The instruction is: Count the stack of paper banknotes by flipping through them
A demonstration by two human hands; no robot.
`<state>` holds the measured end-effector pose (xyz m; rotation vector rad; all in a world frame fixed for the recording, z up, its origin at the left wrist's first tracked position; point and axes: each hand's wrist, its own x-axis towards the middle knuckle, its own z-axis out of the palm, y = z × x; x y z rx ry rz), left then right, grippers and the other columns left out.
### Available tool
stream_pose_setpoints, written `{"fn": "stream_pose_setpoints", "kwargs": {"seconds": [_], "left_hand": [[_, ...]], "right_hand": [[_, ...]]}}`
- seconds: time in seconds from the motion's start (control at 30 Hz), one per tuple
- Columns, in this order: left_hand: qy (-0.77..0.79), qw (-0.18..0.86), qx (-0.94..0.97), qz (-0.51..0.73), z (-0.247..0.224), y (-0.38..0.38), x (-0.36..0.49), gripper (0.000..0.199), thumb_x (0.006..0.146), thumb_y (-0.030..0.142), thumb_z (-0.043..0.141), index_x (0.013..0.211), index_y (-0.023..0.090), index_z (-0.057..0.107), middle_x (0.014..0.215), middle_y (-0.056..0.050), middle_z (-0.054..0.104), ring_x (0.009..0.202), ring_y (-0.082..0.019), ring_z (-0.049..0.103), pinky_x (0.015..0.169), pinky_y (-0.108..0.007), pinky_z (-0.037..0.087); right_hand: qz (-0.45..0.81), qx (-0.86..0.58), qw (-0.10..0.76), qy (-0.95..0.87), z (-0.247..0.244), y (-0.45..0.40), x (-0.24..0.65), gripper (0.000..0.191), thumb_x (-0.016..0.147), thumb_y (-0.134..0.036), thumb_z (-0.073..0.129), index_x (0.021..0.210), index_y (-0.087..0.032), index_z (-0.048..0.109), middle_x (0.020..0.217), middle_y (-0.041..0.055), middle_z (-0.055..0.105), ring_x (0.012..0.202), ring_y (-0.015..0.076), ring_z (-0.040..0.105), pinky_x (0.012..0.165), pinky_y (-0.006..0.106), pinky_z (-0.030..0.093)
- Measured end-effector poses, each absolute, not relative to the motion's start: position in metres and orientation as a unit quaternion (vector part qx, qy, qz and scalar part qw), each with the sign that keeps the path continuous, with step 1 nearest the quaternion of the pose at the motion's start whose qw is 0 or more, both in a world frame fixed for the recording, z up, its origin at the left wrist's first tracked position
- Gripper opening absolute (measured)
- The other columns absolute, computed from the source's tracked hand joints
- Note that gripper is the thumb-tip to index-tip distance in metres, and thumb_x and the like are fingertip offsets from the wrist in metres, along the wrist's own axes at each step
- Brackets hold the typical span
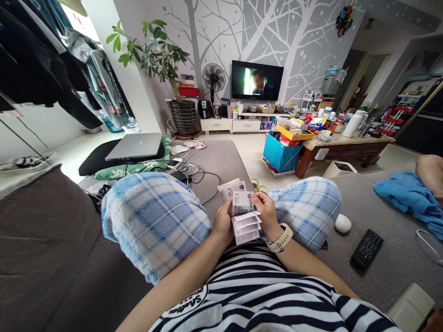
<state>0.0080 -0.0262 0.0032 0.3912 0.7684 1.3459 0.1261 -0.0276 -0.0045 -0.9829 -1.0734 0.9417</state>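
A bundle of banknotes [242, 202] is held over my lap, between my knees. My left hand [223, 223] is closed round its left side, the thumb lying on top of the notes. With thumb and fingers my right hand [266, 210] pinches the upper right edge of a note marked 5. Several folded note ends [247, 229] fan out toward me below the hands. More notes [228, 188], pinkish, stick out beyond my left hand. A pale wristwatch [282, 238] is on my right wrist.
On the grey sofa to the right lie a black remote control [367, 249] and a white mouse [343, 223]. Cables [194, 170] and a closed laptop [134, 145] are at the left. Another person's leg [429, 173] shows beside a blue cloth [406, 193] at the far right.
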Motion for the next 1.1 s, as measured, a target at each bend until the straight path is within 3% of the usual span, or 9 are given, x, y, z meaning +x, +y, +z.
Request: {"fn": "stream_pose_setpoints", "kwargs": {"seconds": [0.5, 0.83, 1.1], "left_hand": [[0.334, 0.701, 0.184, 0.603, -0.0032, -0.0239, 0.0067, 0.019, 0.083, 0.024, 0.064, 0.093, 0.009, 0.07, 0.085, -0.011, 0.077, 0.081, -0.025, 0.075, 0.082, -0.036, 0.058], [0.333, 0.699, 0.187, 0.604, -0.0026, -0.0242, 0.0062, 0.019, 0.08, 0.024, 0.066, 0.093, 0.01, 0.071, 0.087, -0.011, 0.077, 0.084, -0.026, 0.075, 0.083, -0.037, 0.058], [0.344, 0.694, 0.187, 0.604, -0.0007, -0.0242, 0.0069, 0.019, 0.081, 0.02, 0.062, 0.094, 0.008, 0.07, 0.087, -0.012, 0.077, 0.081, -0.026, 0.075, 0.081, -0.036, 0.058]], "right_hand": [[0.401, -0.445, 0.643, -0.477, 0.0013, -0.0307, 0.125, 0.046, 0.075, -0.06, 0.069, 0.062, -0.02, 0.051, 0.059, -0.0037, 0.044, 0.056, 0.0116, 0.036, 0.053, 0.026, 0.031], [0.411, -0.426, 0.652, -0.474, 0.0005, -0.0316, 0.1249, 0.039, 0.078, -0.056, 0.07, 0.071, -0.018, 0.061, 0.063, -0.0017, 0.052, 0.058, 0.0123, 0.042, 0.054, 0.026, 0.034], [0.406, -0.431, 0.646, -0.483, 0.0027, -0.0329, 0.1246, 0.041, 0.077, -0.058, 0.069, 0.069, -0.019, 0.06, 0.061, -0.0022, 0.052, 0.056, 0.0123, 0.041, 0.053, 0.026, 0.034]]}}
